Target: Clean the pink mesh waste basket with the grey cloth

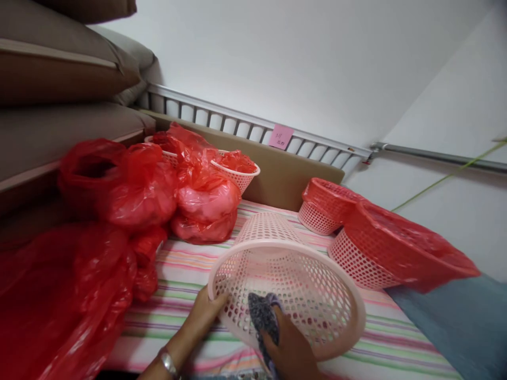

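Observation:
A pale pink plastic basket [273, 248] with a perforated wall lies tipped on its side, its mouth facing me. My left hand [212, 305] grips the rim at its left, thumb on the inside and fingers hidden behind the wall. In my right hand [291, 345] is a bunched dark grey cloth [261, 314], held in the basket's mouth near the lower inner wall. Whether the cloth touches the wall is hard to tell. Striped fabric [186, 295] lies under the basket.
Filled red plastic bags [206, 203] crowd the left, beside a smaller basket [243, 180]. Two baskets lined with red bags, one nearer [360, 258] and one farther [319, 217], stand at right. Stacked cushions [67, 126] rise at far left. A radiator [233, 125] with a pink note [281, 136] runs behind.

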Demonstrator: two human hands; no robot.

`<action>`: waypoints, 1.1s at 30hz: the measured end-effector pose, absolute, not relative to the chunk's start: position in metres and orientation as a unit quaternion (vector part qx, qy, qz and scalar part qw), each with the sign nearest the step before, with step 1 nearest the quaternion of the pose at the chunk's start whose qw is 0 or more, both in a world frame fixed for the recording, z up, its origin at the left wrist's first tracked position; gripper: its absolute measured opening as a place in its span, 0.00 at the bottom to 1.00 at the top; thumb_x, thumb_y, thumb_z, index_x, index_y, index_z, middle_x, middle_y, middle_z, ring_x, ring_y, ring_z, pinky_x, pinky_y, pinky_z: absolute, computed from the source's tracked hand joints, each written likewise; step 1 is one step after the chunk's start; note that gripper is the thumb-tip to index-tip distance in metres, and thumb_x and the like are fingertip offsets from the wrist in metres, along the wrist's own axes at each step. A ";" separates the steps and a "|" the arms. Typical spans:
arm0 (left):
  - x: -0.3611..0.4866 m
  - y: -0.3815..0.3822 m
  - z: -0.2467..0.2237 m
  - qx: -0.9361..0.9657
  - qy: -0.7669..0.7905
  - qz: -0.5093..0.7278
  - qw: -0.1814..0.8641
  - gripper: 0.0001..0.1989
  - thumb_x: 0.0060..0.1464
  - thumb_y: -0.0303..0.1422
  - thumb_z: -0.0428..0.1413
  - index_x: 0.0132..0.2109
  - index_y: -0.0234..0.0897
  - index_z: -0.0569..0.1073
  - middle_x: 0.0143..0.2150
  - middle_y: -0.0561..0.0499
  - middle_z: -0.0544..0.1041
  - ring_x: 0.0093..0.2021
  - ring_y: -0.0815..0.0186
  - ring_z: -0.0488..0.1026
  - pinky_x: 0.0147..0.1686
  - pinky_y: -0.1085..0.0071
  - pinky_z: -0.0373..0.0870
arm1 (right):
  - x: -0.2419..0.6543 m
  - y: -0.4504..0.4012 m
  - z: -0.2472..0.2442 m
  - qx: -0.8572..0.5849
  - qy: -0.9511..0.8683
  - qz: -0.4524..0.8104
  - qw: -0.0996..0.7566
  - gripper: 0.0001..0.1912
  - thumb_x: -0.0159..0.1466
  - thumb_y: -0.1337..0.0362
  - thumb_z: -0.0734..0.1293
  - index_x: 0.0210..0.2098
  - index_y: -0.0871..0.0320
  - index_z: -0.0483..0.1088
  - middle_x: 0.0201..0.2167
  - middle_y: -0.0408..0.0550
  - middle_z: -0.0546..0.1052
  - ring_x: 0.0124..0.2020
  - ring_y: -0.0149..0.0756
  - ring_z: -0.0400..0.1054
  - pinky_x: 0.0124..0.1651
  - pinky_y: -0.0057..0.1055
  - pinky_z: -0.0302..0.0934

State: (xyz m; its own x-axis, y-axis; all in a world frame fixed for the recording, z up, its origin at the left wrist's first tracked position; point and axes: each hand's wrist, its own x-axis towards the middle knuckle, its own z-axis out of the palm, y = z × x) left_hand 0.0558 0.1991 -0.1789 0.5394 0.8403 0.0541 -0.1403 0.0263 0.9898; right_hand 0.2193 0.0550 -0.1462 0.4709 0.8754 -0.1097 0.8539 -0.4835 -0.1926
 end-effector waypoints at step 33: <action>0.059 0.184 -0.169 0.596 0.371 0.284 0.653 0.18 0.48 0.30 0.51 0.47 0.32 0.72 0.36 0.45 0.78 0.27 0.63 0.73 0.22 0.72 0.68 | 0.278 0.242 -0.159 -0.841 -0.541 -0.003 0.010 0.23 0.65 0.60 0.56 0.58 0.57 0.62 0.58 0.55 0.65 0.59 0.49 0.56 0.56 0.40 0.53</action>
